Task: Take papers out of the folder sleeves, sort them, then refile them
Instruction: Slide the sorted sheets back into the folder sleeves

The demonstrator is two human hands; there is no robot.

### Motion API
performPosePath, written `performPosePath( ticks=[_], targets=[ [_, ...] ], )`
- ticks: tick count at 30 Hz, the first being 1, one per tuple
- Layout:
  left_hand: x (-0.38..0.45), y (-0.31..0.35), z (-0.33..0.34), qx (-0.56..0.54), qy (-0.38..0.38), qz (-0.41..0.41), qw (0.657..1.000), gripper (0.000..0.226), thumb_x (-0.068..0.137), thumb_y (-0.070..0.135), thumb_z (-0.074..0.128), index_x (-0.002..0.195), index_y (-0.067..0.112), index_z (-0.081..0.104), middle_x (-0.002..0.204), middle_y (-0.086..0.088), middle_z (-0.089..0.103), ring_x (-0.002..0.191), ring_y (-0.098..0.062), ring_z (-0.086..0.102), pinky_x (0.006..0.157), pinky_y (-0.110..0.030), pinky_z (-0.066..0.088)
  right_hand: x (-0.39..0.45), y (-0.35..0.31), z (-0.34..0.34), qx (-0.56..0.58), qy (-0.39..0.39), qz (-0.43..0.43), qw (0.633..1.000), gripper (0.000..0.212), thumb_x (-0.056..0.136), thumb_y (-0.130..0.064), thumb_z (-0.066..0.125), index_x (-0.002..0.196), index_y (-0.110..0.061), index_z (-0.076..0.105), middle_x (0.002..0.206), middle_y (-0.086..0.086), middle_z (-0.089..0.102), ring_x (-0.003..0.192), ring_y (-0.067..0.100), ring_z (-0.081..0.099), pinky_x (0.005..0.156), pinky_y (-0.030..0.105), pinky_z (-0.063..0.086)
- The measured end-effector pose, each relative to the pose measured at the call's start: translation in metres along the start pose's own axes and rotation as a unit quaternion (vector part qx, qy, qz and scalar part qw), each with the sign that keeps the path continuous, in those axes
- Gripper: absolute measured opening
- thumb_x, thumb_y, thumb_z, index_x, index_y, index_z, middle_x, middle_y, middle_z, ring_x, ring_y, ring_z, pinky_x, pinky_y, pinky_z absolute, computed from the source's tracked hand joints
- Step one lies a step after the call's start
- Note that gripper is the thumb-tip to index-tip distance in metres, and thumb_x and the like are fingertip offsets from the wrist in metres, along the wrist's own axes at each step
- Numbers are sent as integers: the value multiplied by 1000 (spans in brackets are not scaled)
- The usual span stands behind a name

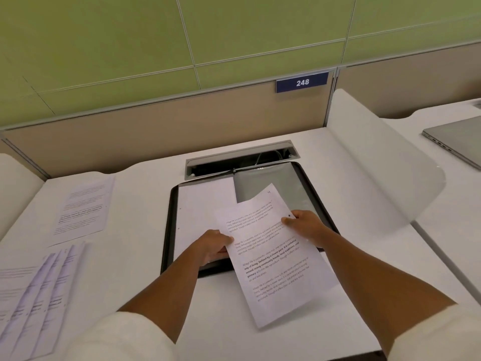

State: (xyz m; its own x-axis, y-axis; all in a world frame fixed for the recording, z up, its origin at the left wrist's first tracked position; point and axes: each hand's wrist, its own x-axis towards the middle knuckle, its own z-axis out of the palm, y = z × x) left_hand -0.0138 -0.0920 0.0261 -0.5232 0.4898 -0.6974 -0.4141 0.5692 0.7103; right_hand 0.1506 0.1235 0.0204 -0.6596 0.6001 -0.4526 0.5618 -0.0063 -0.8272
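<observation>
A black folder [166, 230] lies open in the middle of the white desk, with a clear sleeve [286, 183] on its right half and a white page [200, 204] on its left. A printed sheet [276, 267] hangs tilted over the folder's front edge. My left hand [214, 246] pinches its left edge. My right hand [304, 225] grips its right edge, thumb on top. On the left of the desk lie a single printed page [83, 209] and a fanned stack of pages [39, 295].
A translucent divider panel [385, 168] curves up at the right of the desk. Beyond it lies a closed grey laptop [458, 142]. A cable slot [242, 160] is set in the desk behind the folder. A beige partition with a sign reading 248 [302, 82] stands at the back.
</observation>
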Motion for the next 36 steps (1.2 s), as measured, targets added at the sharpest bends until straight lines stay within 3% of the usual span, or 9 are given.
performPosePath(
  ticks=[4,6,9,14,18,22,28,33,36],
  targets=[
    [16,-2,11,40,78,14,996,25,94,9,64,118,4,61,120,-12,68,99,-24,67,79,-33,57,-3,24,-10,-15,-22,18,999,14,90,-24,69,93,-11,71,91,7,76,80,25,75,80,44,61],
    [27,-2,16,151,165,60,973,35,92,16,62,126,11,59,126,-6,63,107,-24,62,89,-36,54,-5,36,-15,-41,-63,28,997,15,86,-24,73,94,-11,73,94,6,76,83,22,75,84,40,60],
    [31,1,32,253,213,108,938,37,90,16,55,126,22,58,122,0,60,107,-22,59,83,-30,46,-11,52,-22,-79,-103,40,991,14,83,-23,78,91,-13,74,93,4,76,85,19,74,83,33,60],
    [43,-3,67,342,191,190,900,18,93,20,50,103,29,62,110,5,68,100,-21,63,83,-30,50,-16,78,-26,-39,-112,38,992,31,84,-21,78,113,-17,70,101,2,75,86,18,74,81,33,60],
    [51,-5,91,360,130,230,895,18,91,16,55,99,29,64,98,15,66,93,-13,62,77,-25,44,-13,85,-24,-131,-27,-1,991,24,95,-32,62,110,-16,70,100,-1,72,94,18,70,87,30,54],
    [59,-7,102,407,95,239,876,19,89,18,61,98,34,60,103,13,63,94,-12,61,80,-28,46,-18,88,-27,-161,-63,8,985,23,97,-34,58,102,-18,73,95,-1,72,87,14,68,73,21,50],
    [64,-6,107,457,94,261,845,18,94,18,56,104,31,62,107,11,59,97,-13,59,79,-30,47,-23,96,-50,-151,-92,38,984,13,92,-29,67,100,-20,72,97,3,74,78,11,70,67,18,55],
    [65,-8,113,477,38,294,827,20,83,29,75,100,34,65,103,10,53,93,-11,58,80,-30,51,-22,97,-60,-156,-124,34,979,27,88,-22,71,115,-24,70,109,4,72,92,16,71,91,34,57],
    [64,-9,113,493,41,309,812,25,79,35,79,100,34,66,101,11,53,91,-8,57,79,-28,51,-24,97,-62,-155,-126,42,979,22,91,-27,69,112,-23,71,104,2,73,91,17,72,88,32,58]
  ],
)
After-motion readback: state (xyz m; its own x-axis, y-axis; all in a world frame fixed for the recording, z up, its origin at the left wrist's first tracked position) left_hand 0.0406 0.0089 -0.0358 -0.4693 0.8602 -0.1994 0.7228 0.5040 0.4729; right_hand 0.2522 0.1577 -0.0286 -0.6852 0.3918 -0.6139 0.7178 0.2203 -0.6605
